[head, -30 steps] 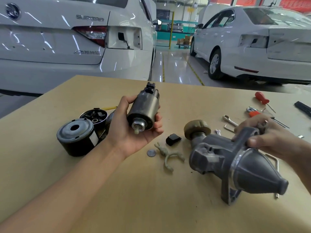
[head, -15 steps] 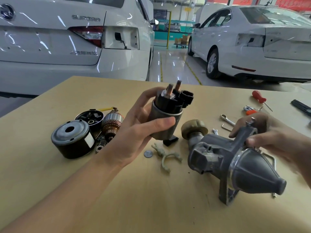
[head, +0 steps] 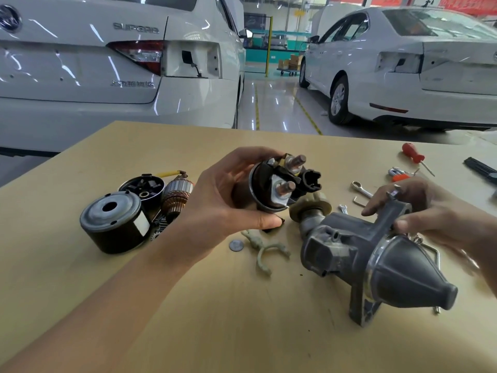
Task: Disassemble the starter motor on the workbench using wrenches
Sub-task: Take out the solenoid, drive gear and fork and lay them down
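My left hand (head: 224,195) grips the starter solenoid (head: 271,184), a dark cylinder whose black cap and two copper studs point toward me. To its right, my right hand (head: 430,211) holds the grey drive-end housing (head: 376,259) by its upper lug; its cone nose points lower right and it rests on the wooden workbench (head: 188,319). A tan drive pinion (head: 309,207) sticks out of the housing's left end. On the bench lie the grey shift fork (head: 265,250), a round washer (head: 236,245), the black field case (head: 114,222), the brush holder (head: 142,188) and the copper armature (head: 176,196).
Small wrenches (head: 361,189) and an L-key lie behind the housing. A red screwdriver (head: 414,154), red-handled pliers (head: 398,175) and a black tool (head: 481,168) sit at the far right. Two white cars are parked beyond the bench's far edge.
My left hand turned the solenoid over, from plunger end facing me to terminal cap facing me, and shifted it right toward the housing. My right hand and the housing barely moved.
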`<control>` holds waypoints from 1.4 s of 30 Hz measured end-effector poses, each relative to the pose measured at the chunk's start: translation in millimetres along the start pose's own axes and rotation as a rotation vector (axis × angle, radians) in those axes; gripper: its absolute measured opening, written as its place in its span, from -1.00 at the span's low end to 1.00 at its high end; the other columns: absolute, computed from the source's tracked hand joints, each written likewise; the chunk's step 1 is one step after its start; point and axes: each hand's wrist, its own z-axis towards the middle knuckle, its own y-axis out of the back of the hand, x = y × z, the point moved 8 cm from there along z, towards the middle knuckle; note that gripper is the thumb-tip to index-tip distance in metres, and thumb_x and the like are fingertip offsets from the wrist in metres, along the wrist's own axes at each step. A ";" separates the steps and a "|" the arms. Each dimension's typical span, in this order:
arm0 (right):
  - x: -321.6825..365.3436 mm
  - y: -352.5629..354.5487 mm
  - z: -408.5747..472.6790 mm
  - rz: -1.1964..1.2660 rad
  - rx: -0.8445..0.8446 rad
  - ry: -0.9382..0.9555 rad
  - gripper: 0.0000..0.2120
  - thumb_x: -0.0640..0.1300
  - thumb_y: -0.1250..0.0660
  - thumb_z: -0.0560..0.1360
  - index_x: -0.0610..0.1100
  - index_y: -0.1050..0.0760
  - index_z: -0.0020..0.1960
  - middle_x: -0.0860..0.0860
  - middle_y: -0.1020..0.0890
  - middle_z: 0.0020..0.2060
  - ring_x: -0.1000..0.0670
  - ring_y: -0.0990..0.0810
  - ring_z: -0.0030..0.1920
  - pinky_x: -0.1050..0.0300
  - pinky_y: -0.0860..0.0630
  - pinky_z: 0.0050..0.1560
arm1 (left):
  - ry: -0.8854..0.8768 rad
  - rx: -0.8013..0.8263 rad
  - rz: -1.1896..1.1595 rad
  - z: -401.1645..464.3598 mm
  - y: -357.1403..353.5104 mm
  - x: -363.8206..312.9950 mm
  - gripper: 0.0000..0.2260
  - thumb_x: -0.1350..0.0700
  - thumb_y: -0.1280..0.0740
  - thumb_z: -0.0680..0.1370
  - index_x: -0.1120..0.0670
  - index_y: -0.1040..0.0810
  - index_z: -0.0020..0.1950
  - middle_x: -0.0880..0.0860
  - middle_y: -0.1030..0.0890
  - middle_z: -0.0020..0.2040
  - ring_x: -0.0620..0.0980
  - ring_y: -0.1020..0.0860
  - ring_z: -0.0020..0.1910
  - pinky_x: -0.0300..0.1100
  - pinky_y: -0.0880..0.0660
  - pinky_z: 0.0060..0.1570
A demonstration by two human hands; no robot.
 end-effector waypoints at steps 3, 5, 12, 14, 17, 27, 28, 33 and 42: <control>-0.6 3.4 -1.6 -0.042 -0.023 -0.010 -0.55 0.15 -0.61 0.17 -0.11 -0.68 -0.07 -0.17 -0.63 -0.34 -0.13 -0.60 -0.34 0.19 -0.55 -0.30 | 0.023 -0.013 -0.051 -0.1 -0.4 3.4 -0.44 0.32 -0.49 0.18 -0.15 -0.62 0.08 -0.09 -0.65 0.01 -0.09 -0.61 -0.01 -0.28 -0.51 -0.04; -0.6 2.5 -2.0 -0.053 -0.013 -0.019 -0.56 0.11 -0.62 0.16 -0.11 -0.68 -0.07 -0.16 -0.64 -0.33 -0.13 -0.61 -0.34 0.18 -0.56 -0.31 | 0.040 -0.025 -0.099 -0.3 0.1 5.6 -0.44 0.33 -0.48 0.18 -0.10 -0.62 0.10 -0.06 -0.66 0.01 -0.08 -0.61 -0.02 -0.28 -0.52 -0.06; 0.2 -0.5 -3.8 -0.074 -0.024 -0.073 -0.46 0.20 -0.57 0.12 -0.13 -0.67 -0.04 -0.06 -0.55 -0.42 -0.06 -0.49 -0.43 0.22 -0.36 -0.43 | 0.096 -0.032 -0.241 -1.3 0.3 11.5 -0.44 0.34 -0.43 0.20 0.03 -0.58 0.18 0.03 -0.66 -0.01 0.00 -0.61 0.02 -0.18 -0.55 0.01; -0.5 5.4 -5.0 -0.093 -0.085 -0.074 -0.36 0.32 -0.55 0.10 -0.15 -0.67 -0.06 -0.06 -0.44 -0.46 -0.12 -0.32 -0.48 0.13 -0.21 -0.45 | 0.140 -0.063 -0.318 -1.7 1.6 17.6 -0.49 0.31 -0.42 0.21 0.11 -0.55 0.15 0.08 -0.64 -0.04 0.06 -0.59 0.02 0.01 -0.54 0.15; -3.8 12.9 -7.1 -0.188 -0.158 -0.095 -0.42 0.25 -0.55 0.08 -0.15 -0.68 -0.07 -0.06 -0.37 -0.47 -0.25 -0.20 -0.44 0.02 -0.16 -0.42 | 0.174 -0.081 -0.388 -3.2 1.6 23.1 -0.56 0.31 -0.41 0.24 0.11 -0.56 0.11 0.09 -0.63 -0.02 0.05 -0.58 0.02 0.25 -0.34 0.28; 9.4 4.4 -4.3 -0.398 -0.316 -0.133 -0.84 -0.02 -0.58 0.27 -0.01 -0.71 -0.18 -0.04 -0.43 -0.52 0.04 -0.36 -0.49 0.37 -0.25 -0.49 | 0.317 -0.202 -0.191 -7.8 2.4 31.5 -0.58 0.19 -0.55 0.20 0.00 -0.64 0.03 0.03 -0.68 -0.07 0.00 -0.66 -0.08 -0.03 -0.62 -0.17; 16.2 4.5 -4.7 -0.430 -0.372 -0.089 -0.85 0.02 -0.53 0.26 0.00 -0.70 -0.20 -0.05 -0.41 -0.52 0.06 -0.35 -0.48 0.40 -0.24 -0.49 | 0.353 -0.230 -0.155 -9.3 3.0 33.9 -0.58 0.14 -0.56 0.17 -0.01 -0.64 0.01 0.01 -0.68 -0.10 -0.02 -0.66 -0.11 -0.03 -0.62 -0.23; 47.8 -8.6 -9.1 -0.360 -0.538 0.109 -0.92 0.04 -0.43 0.28 0.10 -0.68 -0.25 0.10 -0.53 -0.54 0.18 -0.40 -0.55 0.48 -0.28 -0.49 | 0.578 -0.311 -0.352 -18.9 -9.6 47.3 -0.69 -0.04 -0.54 0.30 0.17 -0.66 -0.14 0.12 -0.60 -0.30 0.07 -0.61 -0.37 -0.07 -0.59 -0.44; 103.2 -81.0 -14.3 -0.946 -0.562 0.460 -0.87 -0.01 -0.41 0.43 -0.06 -0.63 -0.20 0.30 -0.54 -0.36 0.12 -0.50 -0.41 0.32 -0.39 -0.42 | 0.777 -0.341 -0.852 -30.7 -28.4 58.6 -0.37 -0.18 -0.18 0.58 0.35 -0.60 -0.35 0.25 -0.58 -0.39 0.13 -0.61 -0.51 -0.15 -0.54 -0.59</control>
